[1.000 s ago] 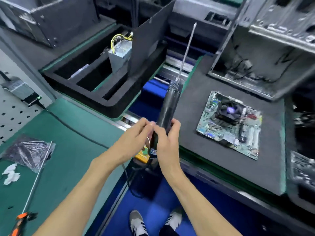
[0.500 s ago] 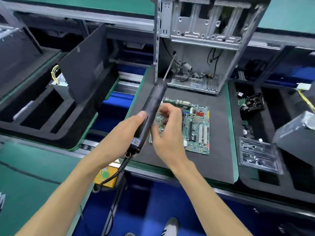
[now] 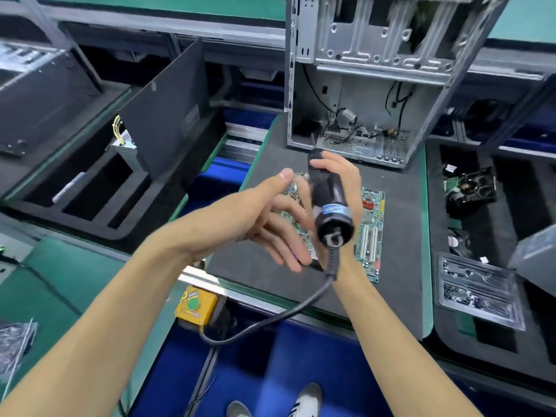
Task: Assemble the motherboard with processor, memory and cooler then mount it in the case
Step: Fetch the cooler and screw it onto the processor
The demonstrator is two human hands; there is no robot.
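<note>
My right hand (image 3: 340, 173) grips a black electric screwdriver (image 3: 328, 203), its bit pointing away toward the case and its cord end toward me. My left hand (image 3: 264, 218) hovers just left of the tool with fingers spread, holding nothing. Beneath both hands a green motherboard (image 3: 371, 224) lies flat on a dark foam mat (image 3: 400, 212), mostly hidden by my hands. The open metal computer case (image 3: 367, 73) stands at the mat's far edge, with loose cables inside.
A black foam tray (image 3: 90, 194) with a power supply (image 3: 125, 145) and an upright dark panel (image 3: 168, 115) sits to the left. A yellow button box (image 3: 195, 305) hangs at the bench edge. Right tray holds a fan (image 3: 472, 188) and a clear plastic blister (image 3: 478, 290).
The screwdriver passed from my left hand to my right, and its bit swung to point away toward the case. My left hand let go and opened. My view shifted right over the motherboard.
</note>
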